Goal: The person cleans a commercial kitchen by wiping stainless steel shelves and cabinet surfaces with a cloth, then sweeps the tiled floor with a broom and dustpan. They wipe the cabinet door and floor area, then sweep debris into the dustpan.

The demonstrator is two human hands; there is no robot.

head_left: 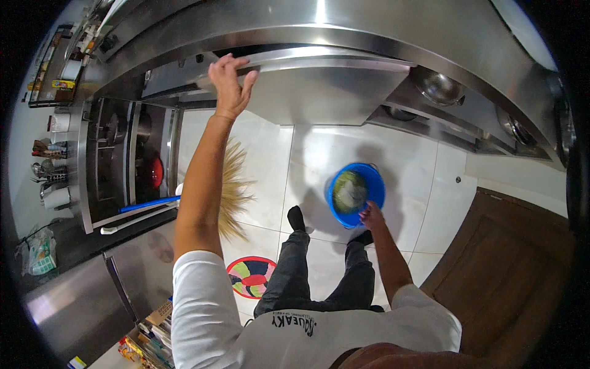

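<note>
Your left hand (230, 83) rests flat, fingers spread, on the steel desk (319, 92) at its front edge. Your right hand (370, 215) grips the rim of the blue colander (356, 192) holding greens, hanging low over the floor (405, 166), not yet set on the desk.

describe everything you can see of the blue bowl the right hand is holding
The blue bowl is round and looks like plastic, with a bright blue rim and outer wall. Seen from above, its inside holds something pale green, perhaps leafy; the picture is too blurred to tell. The right hand grips its near rim, holding it level above the white tiled floor, beside the person's dark-socked feet. Nothing else touches it.
</note>
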